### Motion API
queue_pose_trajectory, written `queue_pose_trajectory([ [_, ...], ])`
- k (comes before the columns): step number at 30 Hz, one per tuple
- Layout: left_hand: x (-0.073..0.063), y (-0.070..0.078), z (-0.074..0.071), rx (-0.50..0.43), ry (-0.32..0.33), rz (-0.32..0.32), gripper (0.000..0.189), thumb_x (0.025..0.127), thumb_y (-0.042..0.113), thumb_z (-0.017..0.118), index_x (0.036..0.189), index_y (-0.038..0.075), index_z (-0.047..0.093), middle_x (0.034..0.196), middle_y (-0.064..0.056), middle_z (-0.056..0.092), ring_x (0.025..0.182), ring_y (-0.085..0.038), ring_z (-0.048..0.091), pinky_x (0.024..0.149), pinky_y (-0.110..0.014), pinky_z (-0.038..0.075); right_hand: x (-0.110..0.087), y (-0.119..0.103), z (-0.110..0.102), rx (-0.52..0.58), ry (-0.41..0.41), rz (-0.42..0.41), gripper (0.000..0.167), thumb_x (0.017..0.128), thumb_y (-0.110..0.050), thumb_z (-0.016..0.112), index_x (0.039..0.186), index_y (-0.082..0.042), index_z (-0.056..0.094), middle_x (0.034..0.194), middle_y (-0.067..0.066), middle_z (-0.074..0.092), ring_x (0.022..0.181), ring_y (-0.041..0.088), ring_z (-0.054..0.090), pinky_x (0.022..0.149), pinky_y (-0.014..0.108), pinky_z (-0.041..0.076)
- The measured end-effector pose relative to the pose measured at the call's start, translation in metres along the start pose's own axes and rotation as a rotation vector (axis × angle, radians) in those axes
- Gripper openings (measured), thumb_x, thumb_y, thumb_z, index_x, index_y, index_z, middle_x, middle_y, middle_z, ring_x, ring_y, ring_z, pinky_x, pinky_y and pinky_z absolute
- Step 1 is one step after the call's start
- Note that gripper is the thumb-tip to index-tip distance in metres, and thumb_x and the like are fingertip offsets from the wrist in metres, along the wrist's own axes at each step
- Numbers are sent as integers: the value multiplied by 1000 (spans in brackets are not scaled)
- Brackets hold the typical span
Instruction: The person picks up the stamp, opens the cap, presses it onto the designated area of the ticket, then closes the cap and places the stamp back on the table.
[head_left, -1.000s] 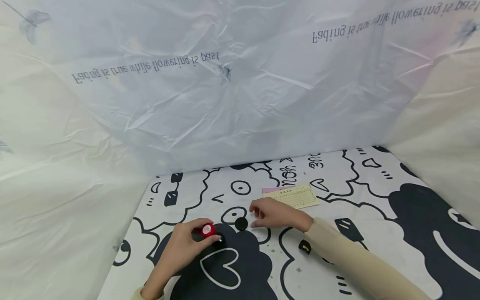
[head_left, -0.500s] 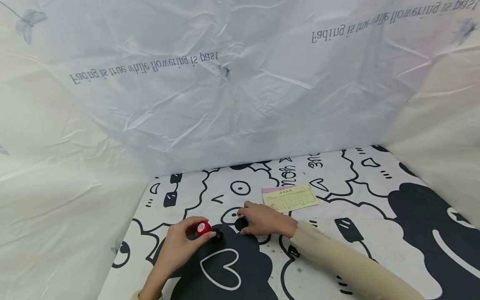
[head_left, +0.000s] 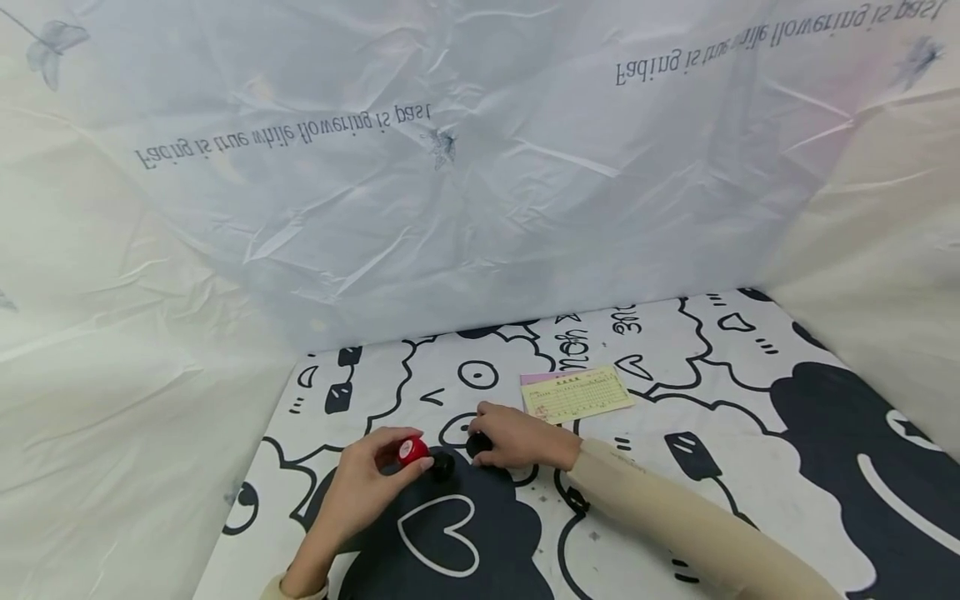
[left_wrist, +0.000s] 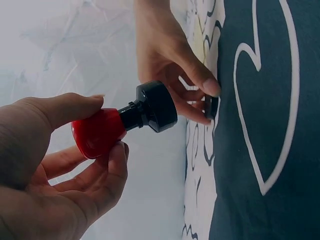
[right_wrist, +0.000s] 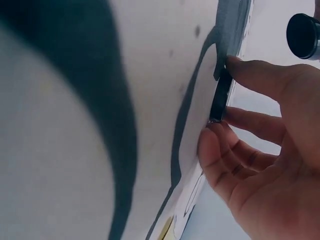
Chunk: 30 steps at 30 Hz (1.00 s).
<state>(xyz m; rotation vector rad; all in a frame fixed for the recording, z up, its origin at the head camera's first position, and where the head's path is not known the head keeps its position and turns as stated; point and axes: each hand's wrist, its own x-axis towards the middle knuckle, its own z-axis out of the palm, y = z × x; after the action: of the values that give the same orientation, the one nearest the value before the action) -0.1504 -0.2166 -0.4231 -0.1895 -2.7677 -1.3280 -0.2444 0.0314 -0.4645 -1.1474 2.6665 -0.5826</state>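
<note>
A stamp point(head_left: 412, 451) with a glossy red knob and a black round base is in my left hand point(head_left: 367, 483). Thumb and fingers grip the red knob, and the stamp is tilted so its base points toward the right hand, as the left wrist view shows. A flat black round cap point(head_left: 477, 444) lies on the patterned cloth just right of the stamp. My right hand point(head_left: 517, 437) pinches this cap by its edges, thumb on the near side. In the right wrist view the cap point(right_wrist: 220, 97) appears edge-on against the cloth, between thumb and fingers.
A yellow printed form point(head_left: 577, 395) lies over a pink sheet point(head_left: 536, 378) behind the right hand. The white cloth point(head_left: 622, 517) has black cartoon drawings. Pale plastic sheeting point(head_left: 450, 208) hangs at the back and along both sides.
My right hand has moved left and down onto the black cap and taken its edges between thumb and fingers. The left hand still holds the stamp, with a slight shift and turn.
</note>
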Motion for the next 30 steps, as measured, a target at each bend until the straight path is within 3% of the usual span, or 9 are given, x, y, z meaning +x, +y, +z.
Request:
queue_pose_trajectory([
  [7, 2, 3, 2, -30, -29, -5, 34, 86, 23, 89, 118, 26, 77, 109, 3, 78, 94, -7, 73, 86, -21, 60, -8, 4, -8, 64, 28, 7, 22, 94, -30, 78, 108, -13, 78, 97, 0, 63, 80, 8, 52, 74, 26, 46],
  [11, 3, 5, 2, -109, -51, -42, 33, 85, 24, 90, 115, 23, 77, 105, 0, 79, 90, -8, 75, 82, -18, 59, -20, 9, -15, 146, 70, 5, 23, 94, -28, 79, 112, -13, 77, 96, -1, 66, 79, 5, 54, 73, 24, 47],
  [17, 5, 7, 3, -242, -71, -72, 35, 83, 23, 91, 115, 15, 77, 106, -7, 79, 87, -12, 78, 79, -21, 61, -41, 15, -29, 361, 142, 25, 32, 93, -27, 80, 120, -10, 74, 104, 0, 73, 89, 6, 66, 80, 23, 57],
  [24, 10, 9, 13, -337, -90, -111, 37, 84, 26, 90, 117, 13, 78, 104, -7, 81, 92, -22, 79, 80, -24, 60, -67, 13, -46, 616, 211, 10, 37, 93, -21, 81, 126, -7, 69, 112, 10, 70, 107, 21, 72, 87, 24, 61],
  [30, 14, 13, 25, -520, -148, -140, 41, 88, 19, 86, 124, 5, 74, 114, -13, 79, 100, -19, 79, 89, -29, 63, -85, 4, -52, 702, 269, -11, 41, 92, -12, 81, 129, -5, 66, 126, 17, 65, 115, 29, 71, 92, 27, 61],
])
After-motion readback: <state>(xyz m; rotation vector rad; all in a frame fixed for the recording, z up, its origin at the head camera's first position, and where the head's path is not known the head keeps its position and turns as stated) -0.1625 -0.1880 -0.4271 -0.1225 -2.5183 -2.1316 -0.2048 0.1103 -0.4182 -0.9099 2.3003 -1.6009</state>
